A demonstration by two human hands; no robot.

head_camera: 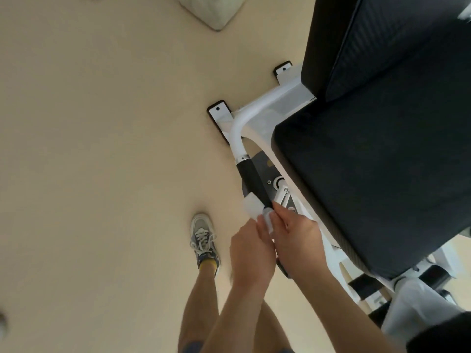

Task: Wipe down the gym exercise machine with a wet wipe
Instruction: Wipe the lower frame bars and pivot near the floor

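So the person is standing next to the machine [265, 115] and looking straight down at it. The wet wipe [252, 205] is right at the near end of the black handle [251, 178], bunched around the tip, with part of it trailing back between the two hands. The left hand [251, 248] has its fingers curled in on the wipe from the left side. The right hand [293, 235] pinches the same wipe from the right, thumb and fingertips closed on it just below the end of the handle. The hands are basically touching each other, so both are clamped on the wipe and neither one is free.

The handle's black grip runs up to a little silver ring, then turns into a white tube [238, 128] that bends over toward the frame. Just right of the handle sits the big black seat pad [382, 187], with the back pad [382, 42] above it in the picture. Two white foot plates [218, 110] with black rubber under them sit flat on the beige floor [102, 149].

The person's left foot is in a grey sneaker [204, 236] with white laces and a yellow sock, planted on the floor left of the hands. Something pale and cushion-like [214, 10] lies at the top edge, well away from everything. There's also something whitish and see-through at the lower right, but it's hard to tell what it is.
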